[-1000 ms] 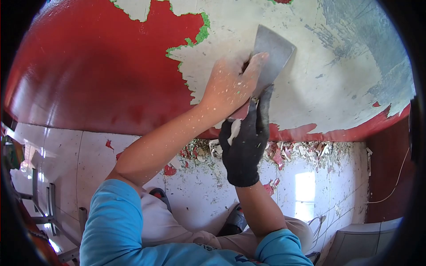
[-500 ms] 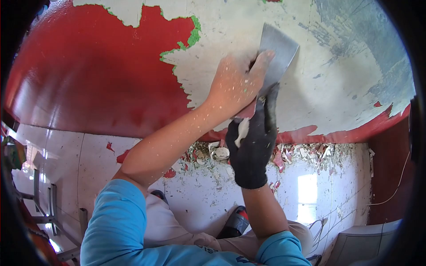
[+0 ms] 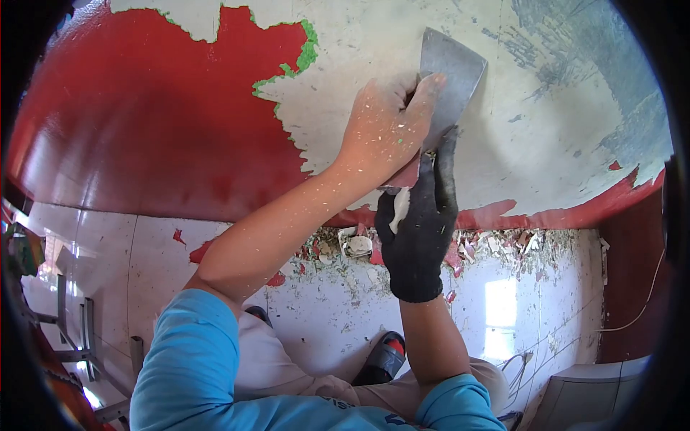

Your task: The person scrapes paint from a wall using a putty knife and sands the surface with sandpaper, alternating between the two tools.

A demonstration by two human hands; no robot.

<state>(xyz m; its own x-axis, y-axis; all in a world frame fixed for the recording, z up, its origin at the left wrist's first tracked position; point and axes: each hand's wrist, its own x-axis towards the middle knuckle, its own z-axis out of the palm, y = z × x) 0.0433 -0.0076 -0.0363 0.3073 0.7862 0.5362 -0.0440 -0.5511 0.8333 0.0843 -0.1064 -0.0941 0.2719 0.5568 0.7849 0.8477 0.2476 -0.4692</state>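
A wide metal scraper (image 3: 453, 75) lies with its blade against the curved surface's pale scraped area (image 3: 517, 154). Bare and dotted with light flecks, my left hand (image 3: 392, 122) is closed on the blade's left side, thumb pressed along it. My right hand (image 3: 420, 233), in a black glove, is wrapped round the scraper's lower end. Most of the handle is hidden; a pale piece shows at the glove. Red coating (image 3: 165, 115) covers the surface's left side, with a jagged edge that is green in places.
Red and white paint chips (image 3: 496, 248) litter the glossy white tiled floor (image 3: 323, 302) along the surface's base. Metal bars (image 3: 86, 337) stand at the lower left. A grey box-like object (image 3: 589, 395) and a thin cable (image 3: 650, 287) are at the right.
The scraper's blade has slid slightly up along the surface. My gloved right hand has shifted a little right and up with it; my left hand stays on the blade.
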